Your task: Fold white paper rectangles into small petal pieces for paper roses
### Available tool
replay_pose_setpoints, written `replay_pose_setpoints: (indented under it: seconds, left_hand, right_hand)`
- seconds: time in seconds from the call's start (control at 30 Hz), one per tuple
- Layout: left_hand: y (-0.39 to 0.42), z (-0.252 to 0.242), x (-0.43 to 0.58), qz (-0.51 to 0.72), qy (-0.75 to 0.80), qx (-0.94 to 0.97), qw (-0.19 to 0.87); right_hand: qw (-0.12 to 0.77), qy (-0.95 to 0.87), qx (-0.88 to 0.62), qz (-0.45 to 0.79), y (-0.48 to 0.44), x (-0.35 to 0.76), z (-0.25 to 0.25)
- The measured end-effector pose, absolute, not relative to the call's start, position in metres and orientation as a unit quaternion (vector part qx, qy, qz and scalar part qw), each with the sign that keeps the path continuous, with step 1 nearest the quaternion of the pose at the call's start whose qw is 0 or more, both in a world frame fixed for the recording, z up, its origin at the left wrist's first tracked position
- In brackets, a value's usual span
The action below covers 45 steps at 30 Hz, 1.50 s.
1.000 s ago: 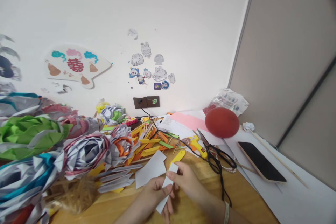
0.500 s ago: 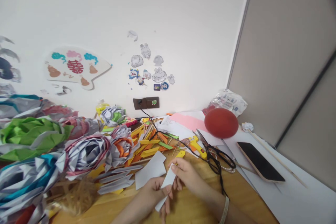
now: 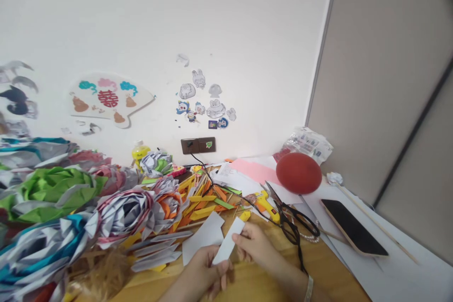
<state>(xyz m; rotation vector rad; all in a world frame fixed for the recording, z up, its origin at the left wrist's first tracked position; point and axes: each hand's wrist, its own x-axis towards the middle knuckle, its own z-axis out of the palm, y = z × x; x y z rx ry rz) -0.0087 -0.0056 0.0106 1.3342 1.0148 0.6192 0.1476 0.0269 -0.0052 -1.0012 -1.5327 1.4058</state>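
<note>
A narrow white folded paper strip [image 3: 230,240] is held slanted between my two hands above the wooden table. My left hand [image 3: 208,266] pinches its lower end, thumb on top. Higher up, along the strip's right edge, my right hand [image 3: 253,243] grips it with thumb and fingers. Just beyond the left hand lies a flat white paper sheet [image 3: 202,236]. Several folded white strips [image 3: 155,257] rest to its left. A yellow folded paper piece [image 3: 245,216] sits right past the strip's upper end.
Large folded-paper flowers [image 3: 123,212] crowd the left side, with orange and yellow folded pieces [image 3: 201,203] behind the hands. To the right are a yellow glue gun [image 3: 268,206], black scissors [image 3: 290,219], a red balloon [image 3: 299,173] and a phone [image 3: 354,226]. A black cord [image 3: 255,205] crosses the table.
My left hand has shifted its hold on the paper strip, its fingers now more curled beneath the lower end. My right hand has slid slightly to the right along it. The view has tilted up slightly.
</note>
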Motion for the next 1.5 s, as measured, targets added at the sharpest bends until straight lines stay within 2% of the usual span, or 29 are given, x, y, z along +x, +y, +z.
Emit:
replay_pose_setpoints:
  seconds: [0.13, 0.4, 0.53, 0.67, 0.8, 0.9, 0.97, 1.07, 1.17, 1.3, 1.5]
  left_hand:
    - [0.000, 0.003, -0.011, 0.281, 0.477, 0.559, 0.617]
    - [0.010, 0.008, -0.013, 0.435, 0.478, 0.487, 0.588]
    - [0.009, 0.020, -0.019, 0.511, 0.473, 0.460, 0.551]
    - [0.015, 0.021, -0.030, 0.530, 0.455, 0.427, 0.574]
    - [0.015, 0.020, -0.029, 0.571, 0.432, 0.393, 0.577]
    - [0.008, 0.017, -0.017, 0.538, 0.446, 0.368, 0.613]
    - [0.002, 0.011, -0.007, 0.444, 0.460, 0.388, 0.663]
    - [-0.002, 0.000, 0.000, 0.389, 0.465, 0.457, 0.651]
    - [0.001, -0.007, -0.002, 0.373, 0.467, 0.527, 0.604]
    - [0.004, -0.005, -0.006, 0.363, 0.464, 0.550, 0.592]
    - [0.009, -0.004, -0.009, 0.392, 0.469, 0.534, 0.583]
  right_hand:
    - [0.419, -0.584, -0.396, 0.572, 0.032, 0.153, -0.007]
    - [0.470, -0.541, -0.401, 0.570, 0.031, 0.156, -0.002]
    - [0.438, -0.569, -0.415, 0.559, 0.028, 0.157, 0.004]
    - [0.372, -0.612, -0.393, 0.577, 0.023, 0.156, 0.006]
    - [0.398, -0.600, -0.407, 0.561, 0.023, 0.155, 0.008]
    - [0.438, -0.609, -0.472, 0.463, 0.021, 0.153, 0.006]
    - [0.427, -0.680, -0.486, 0.346, 0.017, 0.151, 0.002]
    - [0.340, -0.817, -0.435, 0.163, 0.009, 0.145, -0.005]
    - [0.265, -0.872, -0.406, 0.059, 0.004, 0.140, -0.010]
    - [0.231, -0.872, -0.427, 0.061, 0.004, 0.144, -0.006]
    - [0.244, -0.880, -0.395, 0.099, 0.004, 0.156, 0.009]
